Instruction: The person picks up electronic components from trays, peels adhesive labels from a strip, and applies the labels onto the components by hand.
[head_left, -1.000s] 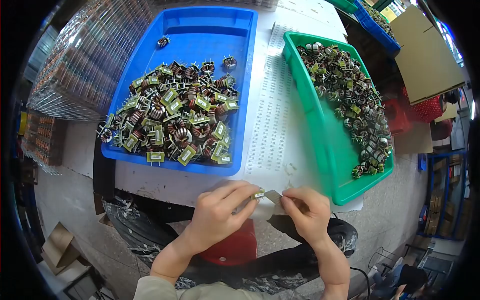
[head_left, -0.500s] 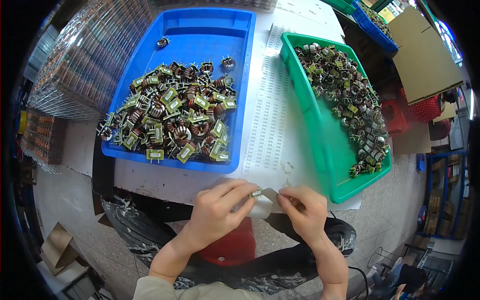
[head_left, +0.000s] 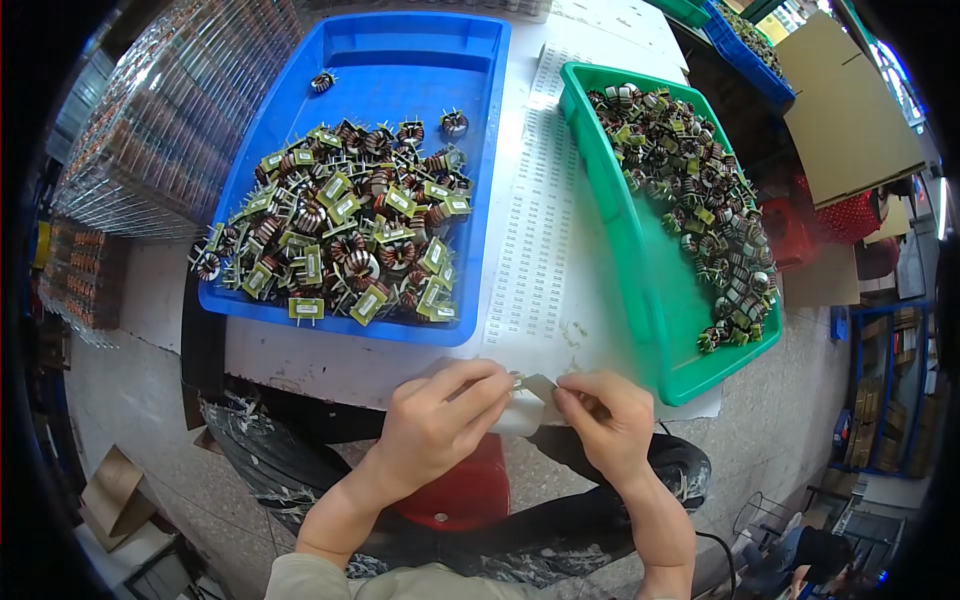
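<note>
My left hand [head_left: 440, 412], fingers pinched together, holds a small coil component [head_left: 518, 381] at the table's front edge; most of it is hidden behind the fingers. My right hand [head_left: 612, 415] pinches a small flat grey-brown piece [head_left: 541, 387], whose tip reaches towards the component. Just under them is a white rounded object [head_left: 520, 413], partly covered. Beyond my left hand stands a blue tray [head_left: 410, 85] heaped with copper-wound coils [head_left: 360, 262] on green bases, several bearing white labels. A sheet of printed labels [head_left: 535, 220] lies flat between the trays.
On the right a green tray [head_left: 655, 270] holds more coils [head_left: 715, 200]. Stacked clear packs of wired parts [head_left: 165, 130] rise at the left. A red stool [head_left: 465, 490] is below the table edge. Cardboard [head_left: 840, 110] stands at the far right; another person [head_left: 815, 555] is at lower right.
The component in my left hand has turned or shifted slightly, so less of its white-marked face shows. My right hand stays nearly in place. The whole view has shifted very slightly.
</note>
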